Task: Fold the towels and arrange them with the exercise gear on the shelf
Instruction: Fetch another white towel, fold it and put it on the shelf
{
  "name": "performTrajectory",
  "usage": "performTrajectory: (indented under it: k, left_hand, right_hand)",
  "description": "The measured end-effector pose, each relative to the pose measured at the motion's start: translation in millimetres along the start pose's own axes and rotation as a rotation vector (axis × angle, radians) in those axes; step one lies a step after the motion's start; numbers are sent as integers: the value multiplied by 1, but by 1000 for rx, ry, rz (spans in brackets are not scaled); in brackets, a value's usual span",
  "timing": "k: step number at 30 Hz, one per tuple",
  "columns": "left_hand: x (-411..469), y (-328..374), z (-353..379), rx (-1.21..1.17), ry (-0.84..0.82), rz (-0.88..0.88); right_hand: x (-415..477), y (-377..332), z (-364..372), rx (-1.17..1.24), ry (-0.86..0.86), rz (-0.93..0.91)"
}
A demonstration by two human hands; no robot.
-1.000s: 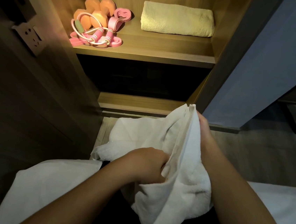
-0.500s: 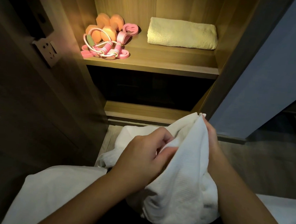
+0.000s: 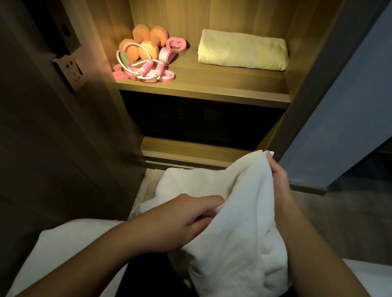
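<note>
Below the shelf (image 3: pixel 220 89) I see both hands on the white towel (image 3: pixel 236 239), which is bunched and unfolded. My view has the left hand (image 3: pixel 182 222) pinching a fold near its middle and the right hand (image 3: pixel 280 179) gripping its raised top corner. A folded yellow towel (image 3: pixel 242 50) lies at the shelf's right end. Orange dumbbells (image 3: pixel 148 44) and a pink rope (image 3: pixel 147 72) sit heaped together at the left end.

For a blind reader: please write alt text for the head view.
The left hand grips a white towel while the right hand pinches its top corner. Behind, a lit shelf holds a folded yellow towel and pink and orange exercise gear.
</note>
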State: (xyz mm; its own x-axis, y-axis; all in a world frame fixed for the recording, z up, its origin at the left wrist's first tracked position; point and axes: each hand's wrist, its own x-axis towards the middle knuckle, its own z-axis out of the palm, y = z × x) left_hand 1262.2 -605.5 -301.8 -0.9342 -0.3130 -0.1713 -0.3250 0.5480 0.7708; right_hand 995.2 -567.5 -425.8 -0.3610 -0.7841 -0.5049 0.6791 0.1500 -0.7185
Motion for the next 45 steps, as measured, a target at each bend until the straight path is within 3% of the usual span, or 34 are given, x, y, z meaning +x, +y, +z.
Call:
performTrajectory:
  k: [6, 10, 16, 21, 26, 29, 31, 33, 35, 37, 40, 45]
  left_hand:
    - [9, 12, -55, 104, 167, 71]
    - [17, 45, -133, 262, 87, 72]
    - [38, 98, -241, 849, 73, -17]
    - [43, 109, -282, 1031, -42, -186]
    - [37, 109, -276, 1409, 3, -10]
    - [29, 98, -255, 1369, 64, 252]
    - [27, 89, -248, 1371, 152, 312]
    - [25, 81, -247, 1370, 334, 299]
    - [22, 73, -248, 1308, 569, 399]
    - [21, 65, -247, 1229, 695, 446]
    - [21, 52, -249, 1273, 600, 325]
    - [2, 33, -244, 1249, 384, 601]
  right_hand:
    - [2, -59, 21, -4, 44, -166]
    - [-7, -147, 53, -254, 4, -434]
    - [-47, -261, 94, -515, -34, -743]
    - [-69, -310, 119, -673, -135, -866]
    - [-73, -318, 132, -697, -134, -944]
    - [-70, -312, 132, -711, -97, -972]
    - [-67, -305, 130, -703, -63, -984]
    - [-64, -297, 125, -667, -41, -987]
    - [-62, -288, 119, -630, -27, -974]
    - [-60, -278, 114, -606, -32, -955]
    - [-55, -267, 104, -605, -46, -906]
    - [-52, -247, 80, -599, -145, -801]
